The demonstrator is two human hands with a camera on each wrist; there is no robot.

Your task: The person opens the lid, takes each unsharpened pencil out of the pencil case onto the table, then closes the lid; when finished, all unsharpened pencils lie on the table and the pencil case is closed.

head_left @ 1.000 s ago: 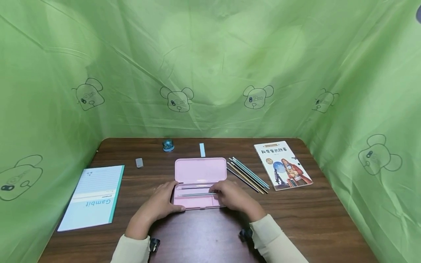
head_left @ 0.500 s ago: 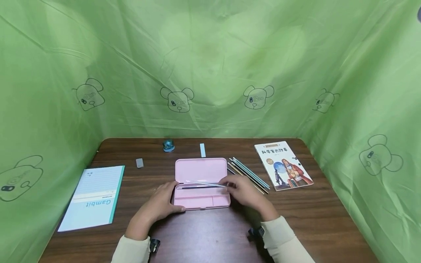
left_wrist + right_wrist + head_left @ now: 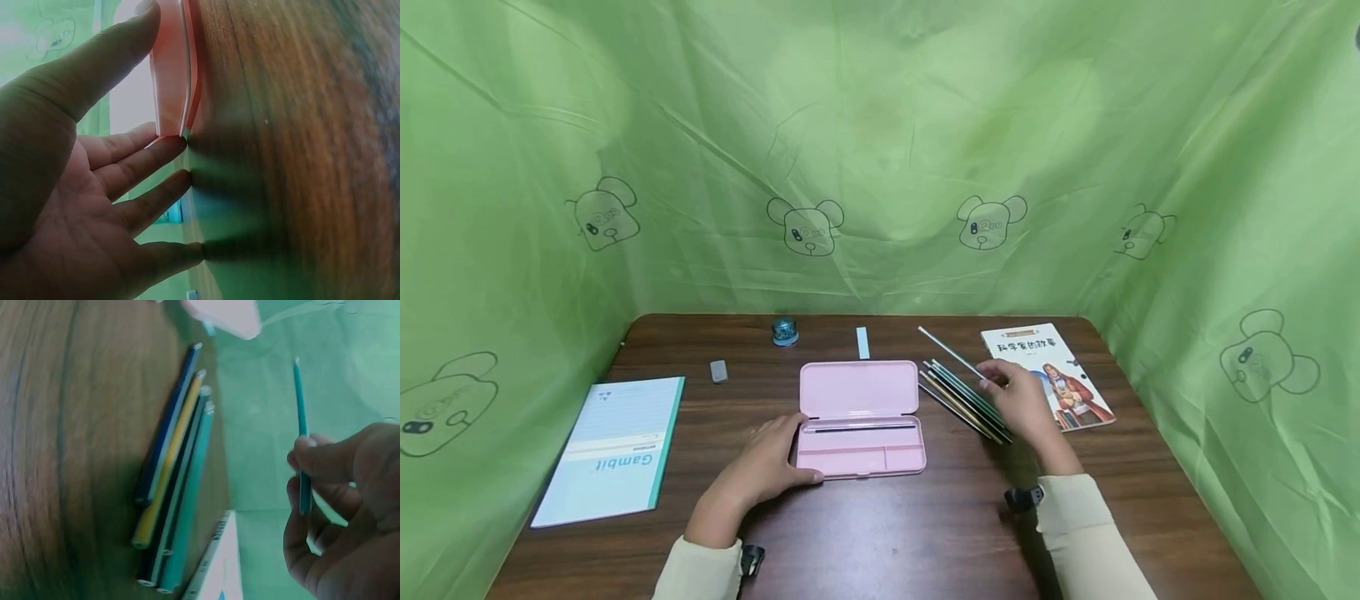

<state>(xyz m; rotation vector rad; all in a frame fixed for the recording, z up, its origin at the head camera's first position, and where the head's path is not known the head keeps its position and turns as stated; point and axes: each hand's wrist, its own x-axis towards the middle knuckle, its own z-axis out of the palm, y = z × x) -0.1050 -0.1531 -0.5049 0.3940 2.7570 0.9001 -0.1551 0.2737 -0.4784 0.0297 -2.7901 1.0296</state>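
My left hand point(image 3: 767, 458) rests at the left end of an open pink pencil case point(image 3: 857, 388), thumb at its front edge. In the left wrist view its fingers point(image 3: 128, 147) are straight and spread, with fingertips right at the case's end. A dark pencil point(image 3: 865, 428) lies in the case's rear compartment. My right hand point(image 3: 1018, 396) pinches a teal pencil point(image 3: 947, 347) between thumb and fingers. Below that hand lies a bundle of pencils point(image 3: 964, 402), coloured blue, gold, dark and teal in the right wrist view. The held pencil is above the table there.
A picture-covered book point(image 3: 1075, 392) lies behind the right hand, partly hidden by it. To the left are a notebook point(image 3: 613, 454) and a grey eraser point(image 3: 718, 372). A blue sharpener point(image 3: 785, 332) and a light blue strip point(image 3: 862, 342) are near the back edge. Green cloth point(image 3: 880, 167) surrounds the table.
My right hand has lifted a teal pencil out of the case and carried it right, over the pencil bundle. My left hand has stayed at the case.
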